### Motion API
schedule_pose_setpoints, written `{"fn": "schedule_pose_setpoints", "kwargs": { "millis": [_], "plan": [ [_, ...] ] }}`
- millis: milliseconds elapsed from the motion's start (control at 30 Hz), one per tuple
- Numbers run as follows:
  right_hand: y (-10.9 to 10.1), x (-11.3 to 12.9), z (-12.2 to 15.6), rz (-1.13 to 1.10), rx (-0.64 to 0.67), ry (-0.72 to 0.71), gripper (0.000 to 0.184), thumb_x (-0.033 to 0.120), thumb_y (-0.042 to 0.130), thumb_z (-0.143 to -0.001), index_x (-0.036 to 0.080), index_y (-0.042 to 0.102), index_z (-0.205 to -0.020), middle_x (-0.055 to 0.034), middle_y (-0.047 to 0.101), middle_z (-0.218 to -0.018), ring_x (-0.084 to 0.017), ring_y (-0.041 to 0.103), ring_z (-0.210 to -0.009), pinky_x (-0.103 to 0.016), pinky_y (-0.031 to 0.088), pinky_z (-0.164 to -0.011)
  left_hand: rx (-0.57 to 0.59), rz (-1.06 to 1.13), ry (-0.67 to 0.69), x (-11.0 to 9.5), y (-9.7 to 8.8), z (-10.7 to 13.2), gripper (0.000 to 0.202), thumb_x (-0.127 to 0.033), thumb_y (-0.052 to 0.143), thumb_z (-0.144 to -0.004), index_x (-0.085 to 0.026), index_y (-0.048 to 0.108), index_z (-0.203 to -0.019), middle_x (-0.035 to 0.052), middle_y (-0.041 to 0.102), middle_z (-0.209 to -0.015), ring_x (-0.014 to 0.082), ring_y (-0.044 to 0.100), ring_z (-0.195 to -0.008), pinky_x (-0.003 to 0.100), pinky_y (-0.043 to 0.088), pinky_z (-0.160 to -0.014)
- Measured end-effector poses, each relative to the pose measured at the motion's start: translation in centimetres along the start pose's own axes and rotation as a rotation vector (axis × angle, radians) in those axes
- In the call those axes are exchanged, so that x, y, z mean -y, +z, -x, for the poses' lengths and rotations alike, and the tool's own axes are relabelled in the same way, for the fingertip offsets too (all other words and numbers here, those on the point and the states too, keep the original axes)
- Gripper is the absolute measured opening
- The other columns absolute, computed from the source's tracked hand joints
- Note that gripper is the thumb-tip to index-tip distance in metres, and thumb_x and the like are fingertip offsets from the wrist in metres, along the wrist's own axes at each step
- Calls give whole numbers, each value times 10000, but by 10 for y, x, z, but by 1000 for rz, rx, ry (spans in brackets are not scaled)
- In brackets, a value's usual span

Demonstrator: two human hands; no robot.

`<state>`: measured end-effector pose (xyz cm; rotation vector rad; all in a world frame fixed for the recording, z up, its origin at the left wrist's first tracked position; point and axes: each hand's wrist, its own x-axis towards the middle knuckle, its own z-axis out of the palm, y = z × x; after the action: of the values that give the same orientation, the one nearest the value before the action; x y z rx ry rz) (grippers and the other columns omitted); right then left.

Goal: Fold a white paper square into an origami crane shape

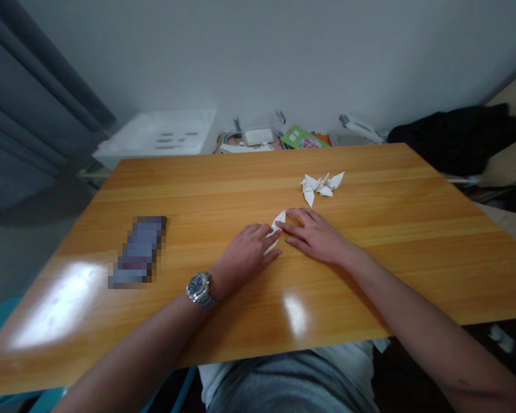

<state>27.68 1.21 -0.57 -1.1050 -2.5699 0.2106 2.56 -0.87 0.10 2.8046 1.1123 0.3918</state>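
A narrow strip of folded white paper (279,220) lies slanted on the wooden table, partly hidden under my fingers. My left hand (251,248), with a metal watch (200,288) at its wrist, holds the paper down between its fingers and thumb. From the other side, my right hand (312,234) reaches in with fingers spread, its index fingertip touching the paper's upper part. Beyond the right hand sit folded white paper cranes (322,188), close together with pointed wings.
A phone-like device (140,250), blurred by pixels, lies on the table (206,195) at the left. Behind the far edge are a white tray-like piece (163,132), a green booklet (303,137) and dark cloth (451,137). A grey curtain (30,97) hangs at left.
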Motion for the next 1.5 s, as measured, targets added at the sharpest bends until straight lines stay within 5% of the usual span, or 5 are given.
{"fn": "schedule_pose_setpoints", "kwargs": {
  "millis": [200, 500, 733, 1067, 1500],
  "plan": [
    [3, -3, 0, 20, 17, -8, 475, 387, 532, -1041, 356, 516, -1514, -118, 496, -1513, -334, 437, -1406, -591, 403, -1157, -34, 41, 22, 3, 3, 2, 450, -388, 564, -1020, -180, 564, -1419, 153, 578, -1422, 288, 556, -1297, 457, 460, -1118],
    [1, -4, 0, 80, 73, 25, 496, 443, 436, -1072, 313, 475, -1549, -120, 433, -1598, -323, 398, -1462, -559, 369, -1193, 21, 10, 23, 3, 0, 2, 467, -395, 532, -1035, -177, 549, -1447, 139, 600, -1418, 288, 578, -1290, 463, 451, -1140],
    [5, -8, 2, 150, 104, 51, 515, 473, 402, -1076, 341, 429, -1573, -70, 360, -1666, -325, 365, -1499, -557, 358, -1207, 137, 13, 167, 19, -3, 14, 534, -445, 447, -1062, -244, 434, -1557, 152, 375, -1638, 298, 402, -1496, 517, 311, -1246],
    [7, -13, 0, 94, 55, 44, 489, 450, 426, -1074, 335, 479, -1547, -69, 427, -1630, -317, 387, -1486, -556, 349, -1217, 112, 70, 157, 15, 3, 16, 578, -493, 432, -1062, -270, 370, -1591, 119, 297, -1683, 275, 269, -1565, 509, 207, -1286],
    [8, -19, -2, 29, -42, 82, 457, 415, 445, -1068, 293, 551, -1495, -112, 515, -1541, -309, 452, -1423, -560, 375, -1192, 131, 82, 124, 17, 4, 16, 564, -467, 356, -1089, -259, 323, -1612, 96, 298, -1685, 263, 275, -1563, 508, 183, -1289]
  ]
}}
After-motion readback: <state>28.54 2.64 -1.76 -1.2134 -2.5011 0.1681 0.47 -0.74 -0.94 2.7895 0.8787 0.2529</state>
